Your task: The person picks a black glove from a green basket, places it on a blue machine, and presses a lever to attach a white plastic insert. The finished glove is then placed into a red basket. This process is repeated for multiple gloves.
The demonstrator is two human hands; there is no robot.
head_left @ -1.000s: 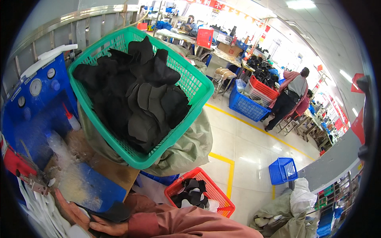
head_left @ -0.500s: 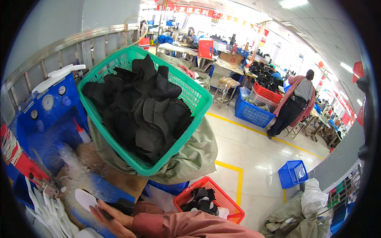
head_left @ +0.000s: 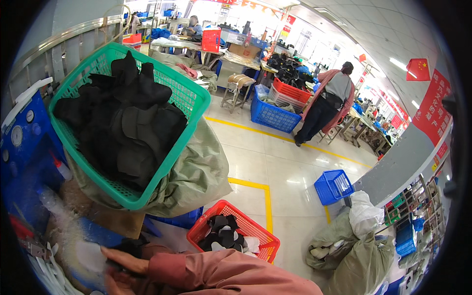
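Observation:
At the lower left, my right hand (head_left: 129,260) reaches over the worktop, its rust-coloured sleeve coming in from the lower edge. Its thumb and fingers close around a dark piece (head_left: 126,271), partly hidden and blurred. Just past the fingertips lies a pale, smooth-edged piece (head_left: 90,255), also smeared. Another black piece (head_left: 133,244) shows above the hand. No part of my left hand can be made out. Beside the hand, several white strips (head_left: 54,273) lie at the worktop's near left.
A green basket (head_left: 194,93) heaped with black pieces (head_left: 137,123) stands above the worktop. Left of it is a blue machine with gauges (head_left: 29,132). A red basket (head_left: 268,241) sits beyond my arm. Sacks (head_left: 361,260) and a blue basket (head_left: 334,187) are right; a person (head_left: 329,103) stands farther off.
The view has swung to the right, so the baskets sit farther left. My right hand stays near the pale piece; its fingers now curl lower and look blurred.

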